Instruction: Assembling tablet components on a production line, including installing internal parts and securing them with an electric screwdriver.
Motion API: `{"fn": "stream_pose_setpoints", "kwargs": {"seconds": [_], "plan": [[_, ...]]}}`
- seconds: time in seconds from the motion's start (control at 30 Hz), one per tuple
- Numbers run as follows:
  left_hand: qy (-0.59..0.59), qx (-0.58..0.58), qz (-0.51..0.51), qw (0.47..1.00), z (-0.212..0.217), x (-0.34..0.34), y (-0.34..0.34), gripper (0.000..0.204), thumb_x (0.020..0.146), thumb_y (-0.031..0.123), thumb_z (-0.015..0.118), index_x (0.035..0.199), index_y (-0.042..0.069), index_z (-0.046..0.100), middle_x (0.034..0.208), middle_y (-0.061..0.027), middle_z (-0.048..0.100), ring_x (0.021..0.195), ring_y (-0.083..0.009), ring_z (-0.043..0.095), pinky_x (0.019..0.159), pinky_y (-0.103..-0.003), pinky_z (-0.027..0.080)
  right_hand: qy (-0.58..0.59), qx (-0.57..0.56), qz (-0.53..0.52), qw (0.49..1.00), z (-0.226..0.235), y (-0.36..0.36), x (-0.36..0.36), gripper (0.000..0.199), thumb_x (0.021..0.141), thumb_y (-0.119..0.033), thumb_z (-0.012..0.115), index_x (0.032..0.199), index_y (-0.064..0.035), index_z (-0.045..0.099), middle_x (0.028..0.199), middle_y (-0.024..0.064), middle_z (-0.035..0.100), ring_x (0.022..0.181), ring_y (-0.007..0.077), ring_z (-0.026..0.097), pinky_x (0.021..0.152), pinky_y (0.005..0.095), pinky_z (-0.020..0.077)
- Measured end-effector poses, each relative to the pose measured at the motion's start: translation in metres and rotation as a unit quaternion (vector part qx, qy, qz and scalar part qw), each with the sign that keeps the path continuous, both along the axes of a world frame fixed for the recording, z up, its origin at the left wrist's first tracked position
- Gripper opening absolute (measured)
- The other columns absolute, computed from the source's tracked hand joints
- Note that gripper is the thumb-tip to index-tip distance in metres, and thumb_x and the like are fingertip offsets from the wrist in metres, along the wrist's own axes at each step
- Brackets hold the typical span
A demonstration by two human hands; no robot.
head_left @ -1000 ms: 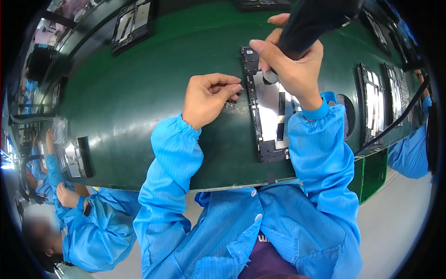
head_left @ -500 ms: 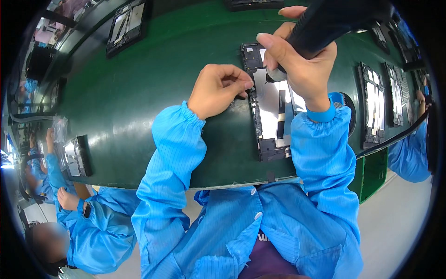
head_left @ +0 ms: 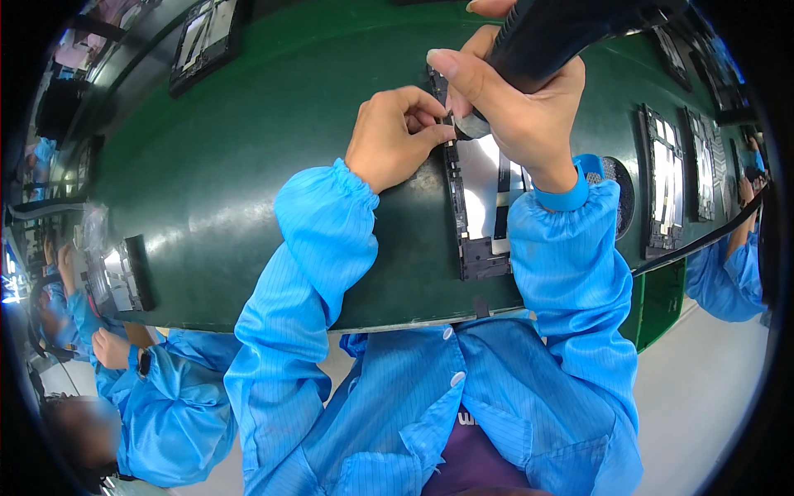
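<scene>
on the green desk (head_left: 248, 190) lies a panel (head_left: 480, 198). the right hand (head_left: 517, 107) grips a black driver (head_left: 562, 33), tip at the panel's edge. the left hand (head_left: 393, 136) pinches there, perhaps on a screw.

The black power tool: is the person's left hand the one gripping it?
No, the right hand grips the black power tool; the left hand pinches at the panel's edge.
</scene>
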State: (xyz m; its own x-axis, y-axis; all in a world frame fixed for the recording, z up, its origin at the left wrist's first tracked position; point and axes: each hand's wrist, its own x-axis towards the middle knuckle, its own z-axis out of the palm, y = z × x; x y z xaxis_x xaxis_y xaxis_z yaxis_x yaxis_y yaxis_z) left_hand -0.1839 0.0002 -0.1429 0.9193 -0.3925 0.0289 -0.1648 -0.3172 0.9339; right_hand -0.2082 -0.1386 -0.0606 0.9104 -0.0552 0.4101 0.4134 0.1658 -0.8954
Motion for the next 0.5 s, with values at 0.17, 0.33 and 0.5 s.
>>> {"fn": "stream_pose_setpoints", "kwargs": {"seconds": [0.17,0.33,0.5], "plan": [[0.142,0.018,0.024,0.989,0.013,0.004,0.001,0.025,0.069,0.006,0.075,0.085,-0.006,0.060,0.073,-0.0090,0.063,0.060,-0.0127,0.063,0.051,-0.024,0.050,0.020,-0.001,0.000,1.000,-0.004,0.003,0.003,0.040,0.072,0.006,0.070,0.105,0.0077,0.047,0.060,0.0042,0.058,0.052,0.0080,0.055,0.049,0.0208,0.0427],[0.164,0.010,0.010,0.986,0.010,0.006,0.002,0.024,0.071,0.004,0.072,0.089,-0.006,0.059,0.071,-0.0094,0.063,0.058,-0.0138,0.063,0.048,-0.024,0.052,0.037,-0.002,0.011,0.999,-0.009,0.005,0.004,0.039,0.073,0.005,0.070,0.104,0.0073,0.047,0.061,0.0043,0.058,0.051,0.0084,0.055,0.048,0.0209,0.0431],[0.178,0.008,0.007,0.984,0.011,0.005,-0.001,0.023,0.072,0.004,0.071,0.089,-0.006,0.059,0.072,-0.0100,0.063,0.058,-0.0143,0.063,0.048,-0.024,0.051,-0.205,0.051,0.089,0.973,-0.039,0.004,0.043,0.038,0.072,0.005,0.071,0.103,0.0071,0.047,0.061,0.0047,0.057,0.051,0.0087,0.055,0.048,0.0214,0.0434]]}}
